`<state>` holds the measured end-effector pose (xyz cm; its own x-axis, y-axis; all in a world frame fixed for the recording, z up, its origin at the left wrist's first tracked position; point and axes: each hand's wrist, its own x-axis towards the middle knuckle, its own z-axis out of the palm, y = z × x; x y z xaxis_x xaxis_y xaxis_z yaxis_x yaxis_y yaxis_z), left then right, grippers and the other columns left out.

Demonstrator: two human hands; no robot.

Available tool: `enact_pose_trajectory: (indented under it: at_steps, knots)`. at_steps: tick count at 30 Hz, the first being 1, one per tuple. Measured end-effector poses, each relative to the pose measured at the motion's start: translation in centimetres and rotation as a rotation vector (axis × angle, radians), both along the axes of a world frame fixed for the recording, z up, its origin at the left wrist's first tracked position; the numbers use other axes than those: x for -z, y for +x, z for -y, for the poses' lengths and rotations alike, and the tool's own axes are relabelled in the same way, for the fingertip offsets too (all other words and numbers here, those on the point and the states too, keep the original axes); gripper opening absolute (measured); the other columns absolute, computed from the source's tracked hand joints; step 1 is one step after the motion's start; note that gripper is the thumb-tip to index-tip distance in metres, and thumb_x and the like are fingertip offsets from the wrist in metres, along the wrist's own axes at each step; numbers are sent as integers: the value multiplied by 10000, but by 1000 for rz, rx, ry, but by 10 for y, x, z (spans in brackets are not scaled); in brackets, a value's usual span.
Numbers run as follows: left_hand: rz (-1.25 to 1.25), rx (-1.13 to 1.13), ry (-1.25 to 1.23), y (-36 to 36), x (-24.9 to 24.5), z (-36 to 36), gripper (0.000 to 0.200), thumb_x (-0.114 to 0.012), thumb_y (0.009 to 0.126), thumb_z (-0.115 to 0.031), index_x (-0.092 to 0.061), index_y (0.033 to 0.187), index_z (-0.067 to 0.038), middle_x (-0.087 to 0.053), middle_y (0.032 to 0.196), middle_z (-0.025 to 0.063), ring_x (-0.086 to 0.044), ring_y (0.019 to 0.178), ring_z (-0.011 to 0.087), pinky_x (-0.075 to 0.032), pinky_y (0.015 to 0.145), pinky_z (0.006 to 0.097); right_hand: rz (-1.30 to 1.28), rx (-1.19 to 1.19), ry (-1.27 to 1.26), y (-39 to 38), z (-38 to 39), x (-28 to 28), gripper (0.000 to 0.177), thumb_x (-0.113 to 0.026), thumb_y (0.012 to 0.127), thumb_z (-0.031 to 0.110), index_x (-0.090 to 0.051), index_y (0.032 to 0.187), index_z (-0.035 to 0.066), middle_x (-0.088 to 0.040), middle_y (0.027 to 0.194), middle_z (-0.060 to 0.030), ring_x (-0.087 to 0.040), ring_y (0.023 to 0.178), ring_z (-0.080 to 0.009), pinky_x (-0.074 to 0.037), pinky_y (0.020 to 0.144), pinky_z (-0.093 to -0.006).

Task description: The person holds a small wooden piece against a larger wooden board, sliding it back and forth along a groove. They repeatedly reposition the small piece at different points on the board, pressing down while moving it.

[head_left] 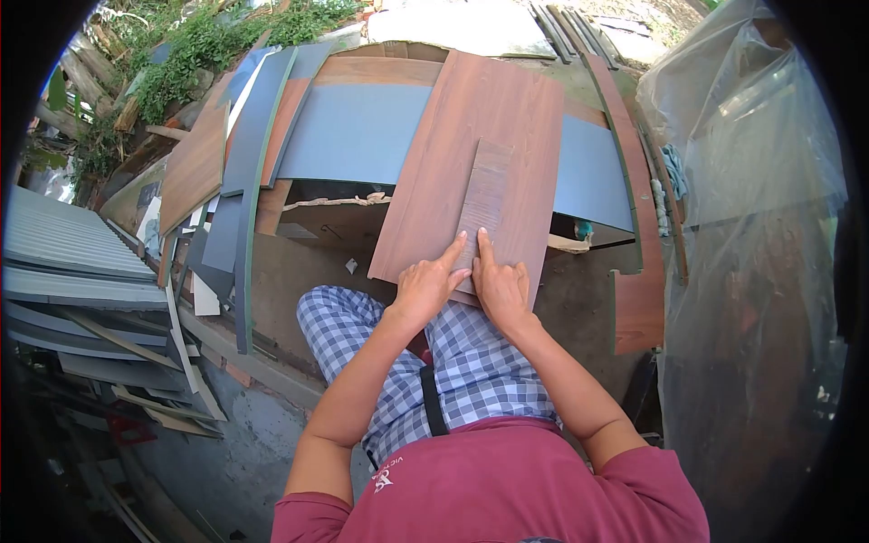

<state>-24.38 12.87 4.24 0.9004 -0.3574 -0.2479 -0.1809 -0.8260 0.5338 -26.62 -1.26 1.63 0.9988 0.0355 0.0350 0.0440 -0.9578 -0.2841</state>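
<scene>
A narrow dark brown strip [486,185], apparently wood or veneer, lies lengthwise on a wide reddish-brown wood-grain board [434,195]. The board slopes from the blue-grey panels down to the lap. My left hand [422,288] is at the strip's near end, index finger stretched along its left edge, thumb beside it, other fingers curled. On the right edge, my right hand [503,286] presses with its index finger, the remaining fingers bent. Both index fingertips touch the strip; what lies beneath the palms is hidden.
Blue-grey panels [358,131] support the board. Long boards [249,181] lean at the left, beside stacked grey sheets [77,240]. A narrow notched brown board [634,208] stands at the right, before clear plastic sheeting [751,271]. Plants [217,41] grow at the back left.
</scene>
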Motion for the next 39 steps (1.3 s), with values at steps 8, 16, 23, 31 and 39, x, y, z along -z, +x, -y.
enact_pose_trajectory:
  at_steps: [8, 16, 23, 31, 39]
  knots:
    - [38, -3, 20, 56, 0, 16, 508, -515, 870, -330, -362, 1338, -203, -612, 792, 239, -577, 780, 428, -446, 697, 481, -11, 63, 85, 58, 11, 8, 443, -450, 881, 229, -399, 1294, 76, -586, 556, -180, -598, 519, -329, -431, 631, -418]
    - [128, 43, 18, 138, 14, 54, 519, -521, 880, -294, -356, 1342, -124, -564, 584, 156, -571, 534, 285, -473, 595, 388, 16, 151, 168, 138, 44, 13, 407, -429, 891, 235, -423, 1280, 116, -616, 661, -210, -619, 640, -361, -432, 708, -459]
    - [153, 93, 13, 212, 31, 83, 535, -522, 885, -288, -331, 1359, -130, -518, 517, 110, -529, 455, 195, -461, 492, 328, -4, 212, 170, 206, 71, 19, 398, -416, 893, 229, -429, 1276, 120, -631, 759, -221, -628, 744, -357, -426, 749, -487]
    - [-56, -14, -15, 252, 19, 112, 528, -495, 880, -364, -340, 1356, -194, -633, 700, 125, -591, 517, 211, -488, 621, 360, 54, 256, 165, 255, 93, 31, 411, -407, 894, 251, -419, 1293, 154, -638, 830, -215, -624, 804, -368, -445, 769, -480]
    - [164, 62, -53, 244, 37, 111, 526, -509, 888, -303, -340, 1354, -130, -565, 568, 105, -546, 471, 178, -477, 516, 318, -33, 234, 97, 239, 95, 15, 434, -419, 869, 159, -397, 1301, 133, -640, 898, -198, -620, 879, -344, -429, 763, -443]
